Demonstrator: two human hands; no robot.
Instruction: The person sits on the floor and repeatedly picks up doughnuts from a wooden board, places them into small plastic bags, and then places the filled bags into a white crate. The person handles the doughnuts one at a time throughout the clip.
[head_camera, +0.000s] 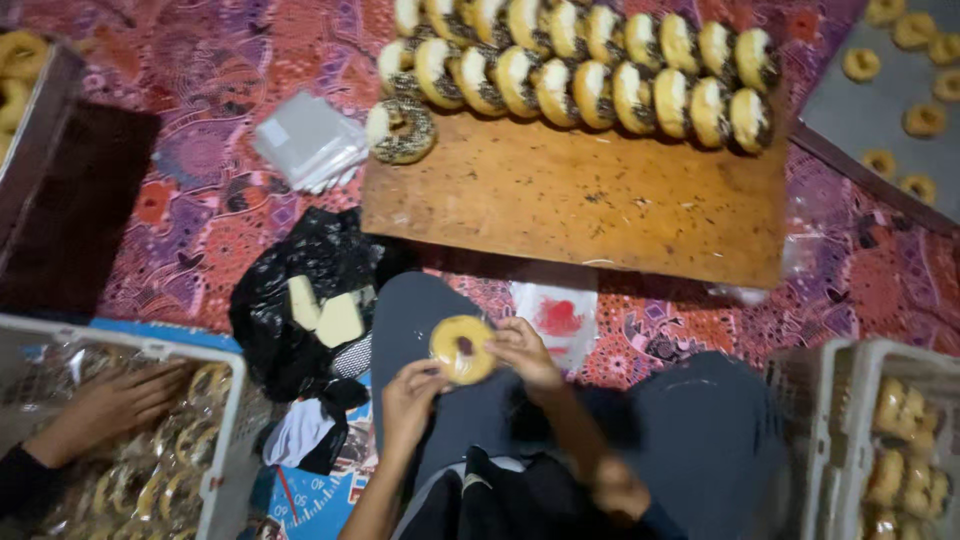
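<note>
While held over the lap, round yellow-glazed doughnut with a dark red centre (462, 349), left hand (408, 400) and right hand (524, 352) both in a grip clamped on its edges, wooden board table (580, 200) beyond, rows of sprinkled doughnuts (580, 70) on it.

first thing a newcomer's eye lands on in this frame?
Probably the doughnut held up at centre, pinched between the left hand and right hand above the person's lap. Next, the two rows of sprinkle-topped doughnuts standing on edge along the far side of the wooden board, on a busy red patterned cloth. At lower left, another person's hand reaches into a white basket of bagged doughnuts.
</note>
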